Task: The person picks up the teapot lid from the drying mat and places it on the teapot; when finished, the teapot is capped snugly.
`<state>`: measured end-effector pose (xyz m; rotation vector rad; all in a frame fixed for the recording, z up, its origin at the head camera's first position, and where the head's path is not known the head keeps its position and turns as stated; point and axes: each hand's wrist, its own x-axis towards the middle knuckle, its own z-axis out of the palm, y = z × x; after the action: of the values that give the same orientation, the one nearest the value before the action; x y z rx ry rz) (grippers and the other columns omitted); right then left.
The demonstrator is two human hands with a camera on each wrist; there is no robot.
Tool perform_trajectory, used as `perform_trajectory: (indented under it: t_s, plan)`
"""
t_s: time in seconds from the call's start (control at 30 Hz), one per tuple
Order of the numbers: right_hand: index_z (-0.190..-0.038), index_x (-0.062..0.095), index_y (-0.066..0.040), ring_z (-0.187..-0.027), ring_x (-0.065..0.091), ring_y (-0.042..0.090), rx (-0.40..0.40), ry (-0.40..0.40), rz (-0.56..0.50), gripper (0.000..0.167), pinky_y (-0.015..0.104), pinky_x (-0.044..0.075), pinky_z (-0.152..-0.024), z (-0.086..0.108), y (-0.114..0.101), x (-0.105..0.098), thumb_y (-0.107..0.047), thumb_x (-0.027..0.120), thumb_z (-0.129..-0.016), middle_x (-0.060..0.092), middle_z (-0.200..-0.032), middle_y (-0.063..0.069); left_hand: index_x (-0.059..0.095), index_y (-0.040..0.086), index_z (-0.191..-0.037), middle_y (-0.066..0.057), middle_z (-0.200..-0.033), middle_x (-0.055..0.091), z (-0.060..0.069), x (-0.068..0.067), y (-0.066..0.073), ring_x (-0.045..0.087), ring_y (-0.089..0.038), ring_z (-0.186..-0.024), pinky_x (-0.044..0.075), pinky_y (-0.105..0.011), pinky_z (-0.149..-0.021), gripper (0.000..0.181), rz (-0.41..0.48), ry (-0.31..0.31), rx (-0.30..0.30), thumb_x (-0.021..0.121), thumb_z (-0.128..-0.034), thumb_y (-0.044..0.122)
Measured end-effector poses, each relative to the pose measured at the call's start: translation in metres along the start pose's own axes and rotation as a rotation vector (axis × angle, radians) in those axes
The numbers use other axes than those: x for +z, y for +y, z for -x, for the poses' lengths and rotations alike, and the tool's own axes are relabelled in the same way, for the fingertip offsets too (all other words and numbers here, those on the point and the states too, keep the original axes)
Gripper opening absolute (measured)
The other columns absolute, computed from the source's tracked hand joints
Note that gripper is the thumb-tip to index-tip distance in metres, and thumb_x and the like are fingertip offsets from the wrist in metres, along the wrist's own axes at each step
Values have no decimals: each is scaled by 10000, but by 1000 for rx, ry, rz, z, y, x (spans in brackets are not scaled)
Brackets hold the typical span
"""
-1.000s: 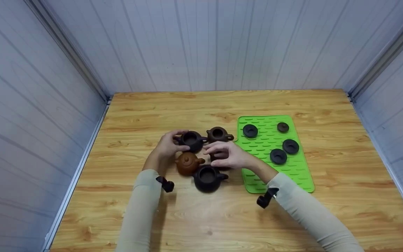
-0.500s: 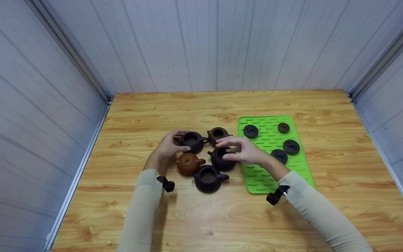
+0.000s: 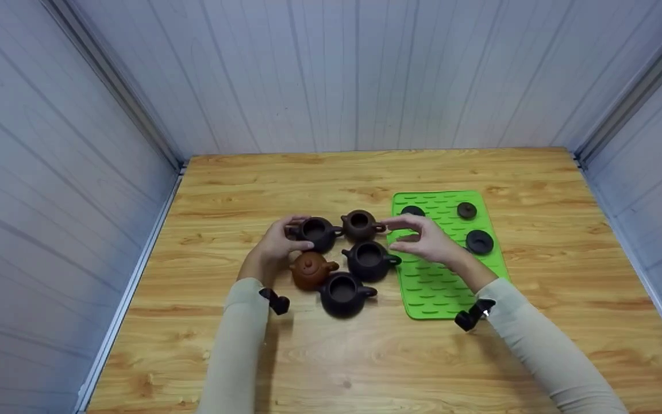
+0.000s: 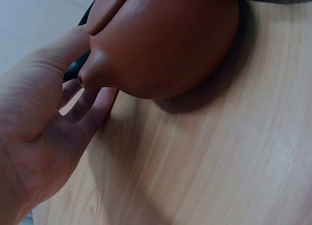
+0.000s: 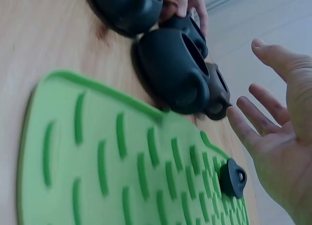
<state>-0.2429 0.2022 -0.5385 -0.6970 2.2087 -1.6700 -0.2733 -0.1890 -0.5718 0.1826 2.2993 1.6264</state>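
Note:
My left hand [image 3: 276,244] holds a dark lidless teapot [image 3: 326,238] at its spout side, thumb near and fingers on the far side. Just in front of it sits an orange-brown teapot [image 3: 310,276] with its lid on, its spout beside my thumb in the left wrist view. My right hand [image 3: 431,240] hovers over the green mat's left part with nothing in it, thumb and fingers spread apart. Left of its fingertips stand a small brown lidless teapot [image 3: 357,230] and a dark lidless teapot [image 3: 360,271]. Another dark lidless teapot [image 3: 337,307] stands nearest the person.
On the green mat [image 3: 434,302] lie a dark lid [image 3: 480,242], a small brown lid [image 3: 466,210] and another dark lid [image 3: 413,210], partly covered by my right hand. The mat and teapots share a wooden table [image 3: 239,184] with pale panel walls around its back and sides.
My right hand has moved right, from above the middle dark teapot to over the mat, uncovering that teapot and covering one dark lid. My left hand stays at its teapot.

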Motion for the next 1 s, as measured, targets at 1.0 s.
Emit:
perform_trajectory:
  t_s: [1.0]
  plan:
    - [-1615,578,-7,-1596,438,501,199,295,171,574,660,459,-1291,-13,30,-48,-104,764,-1080,448,-1703,297,591,119,-1602,-192,-1602,581,0,0,6,547,-347,-1467,456,-448,-1241,688,128,-4,-105,827,-978,-50]
